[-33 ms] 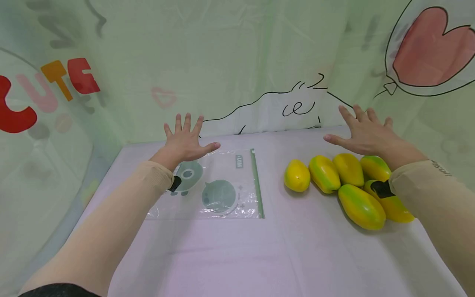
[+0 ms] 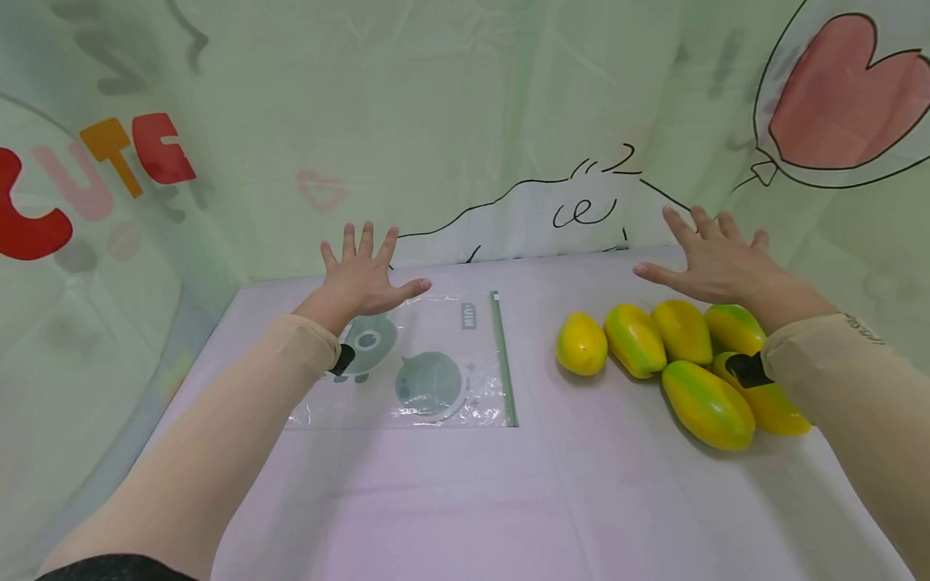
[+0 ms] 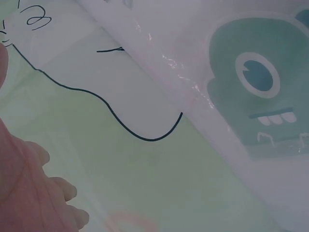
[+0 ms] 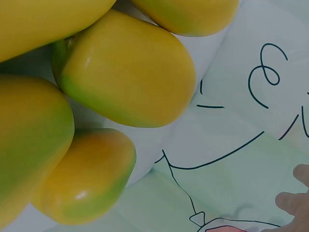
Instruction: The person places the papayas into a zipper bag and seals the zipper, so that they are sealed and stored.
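My left hand (image 2: pixel 361 278) is spread with straight fingers above the far left part of a clear zip bag (image 2: pixel 483 395). The bag lies flat, printed with green cartoon creatures, its green zip strip (image 2: pixel 504 355) on the right side. Over the far side of a group of yellow-green mangoes (image 2: pixel 708 403), my right hand (image 2: pixel 726 262) is likewise spread, palm down, holding nothing. One mango (image 2: pixel 581 344) sits at the left end of the group; the right sleeve partly covers others. In the right wrist view several mangoes (image 4: pixel 128 70) lie close together, with fingertips (image 4: pixel 289 200) at the lower right.
A white cloth covers the table (image 2: pixel 436 500). Behind it hangs a pale green curtain (image 2: pixel 436 105) with line drawings, which also encloses the left and right sides. Both wrists wear dark bands, and beige sleeves reach in from the lower corners.
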Demonstrator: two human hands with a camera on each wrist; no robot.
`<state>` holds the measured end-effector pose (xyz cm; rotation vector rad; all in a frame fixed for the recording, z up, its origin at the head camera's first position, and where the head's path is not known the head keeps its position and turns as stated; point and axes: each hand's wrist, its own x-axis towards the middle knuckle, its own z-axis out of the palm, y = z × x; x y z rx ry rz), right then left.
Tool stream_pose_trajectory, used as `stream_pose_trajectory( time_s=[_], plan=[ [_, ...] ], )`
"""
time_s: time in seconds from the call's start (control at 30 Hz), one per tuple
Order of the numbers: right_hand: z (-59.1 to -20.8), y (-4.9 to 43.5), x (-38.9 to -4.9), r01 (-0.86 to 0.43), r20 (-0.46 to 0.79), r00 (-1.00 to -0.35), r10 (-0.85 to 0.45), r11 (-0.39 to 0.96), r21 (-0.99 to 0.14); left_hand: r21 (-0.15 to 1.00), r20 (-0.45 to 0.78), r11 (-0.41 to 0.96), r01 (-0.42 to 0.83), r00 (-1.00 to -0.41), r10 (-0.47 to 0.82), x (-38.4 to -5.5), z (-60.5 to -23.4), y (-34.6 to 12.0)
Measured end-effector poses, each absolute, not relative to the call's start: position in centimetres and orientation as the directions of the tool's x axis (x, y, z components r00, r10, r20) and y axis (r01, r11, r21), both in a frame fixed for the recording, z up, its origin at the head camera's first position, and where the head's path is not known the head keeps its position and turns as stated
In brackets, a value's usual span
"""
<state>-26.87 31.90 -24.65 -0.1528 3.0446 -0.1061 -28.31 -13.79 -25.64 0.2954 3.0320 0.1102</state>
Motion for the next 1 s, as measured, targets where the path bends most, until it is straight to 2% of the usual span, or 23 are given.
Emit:
stream_pose_trajectory(
  time_s=[0.23, 0.4, 0.77, 1.0],
  plan=[
    [-24.3, 31.7, -26.7, -0.104, -0.095, -0.989, -0.112, 0.991, -0.085, 0.085, -0.088, 0.979, 0.187, -0.977, 0.194, -28.1, -25.9, -14.0],
    [-23.8, 31.5, -26.6, -0.12, -0.072, -0.989, -0.127, 0.988, -0.092, 0.106, -0.046, 0.977, 0.186, -0.98, 0.192, -28.1, -25.5, -14.2],
    [-23.4, 29.0, -26.4, -0.168, -0.04, -0.982, -0.183, 0.955, -0.244, 0.343, 0.037, 0.913, 0.221, -0.974, 0.222, -27.8, -26.1, -13.3],
    [-24.7, 25.6, -26.3, -0.205, -0.047, -0.971, -0.234, 0.919, -0.337, 0.463, 0.001, 0.851, 0.248, -0.96, 0.279, -27.3, -29.2, -9.6]
  ],
)
